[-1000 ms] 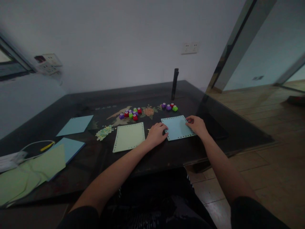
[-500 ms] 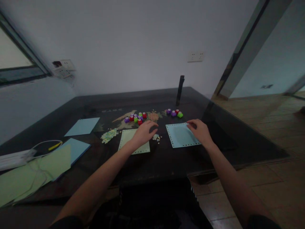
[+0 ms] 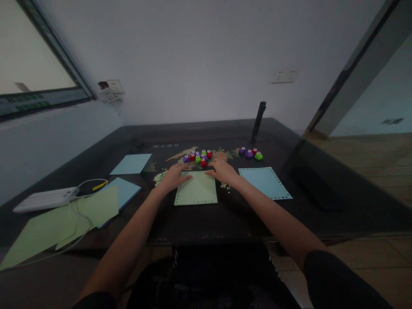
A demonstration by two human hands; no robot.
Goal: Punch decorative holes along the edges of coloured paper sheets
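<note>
On the dark table in front of me lies a pale green sheet of paper [image 3: 197, 191] with small holes along its edges. My left hand [image 3: 174, 177] is at its upper left corner, fingers stretched forward and thumb over the paper. Across from it, my right hand [image 3: 222, 171] is at the upper right corner, its thumb apart from its fingers. Neither hand visibly holds anything. Just beyond the fingertips sits a cluster of small red, purple and green craft punches [image 3: 198, 158]. A light blue sheet with punched edges [image 3: 265, 182] lies right of my right forearm.
Several more punches [image 3: 250, 153] stand at the right, near an upright black post [image 3: 258, 122]. Paper bits [image 3: 160, 177] lie beside my left hand. Blue sheets [image 3: 131, 164], green sheets [image 3: 69, 221] and a white power strip [image 3: 46, 199] with a cable occupy the left side.
My right hand has left the blue sheet and moved left to the green sheet's upper right corner. My left hand has shifted to its upper left corner. The view has turned slightly left.
</note>
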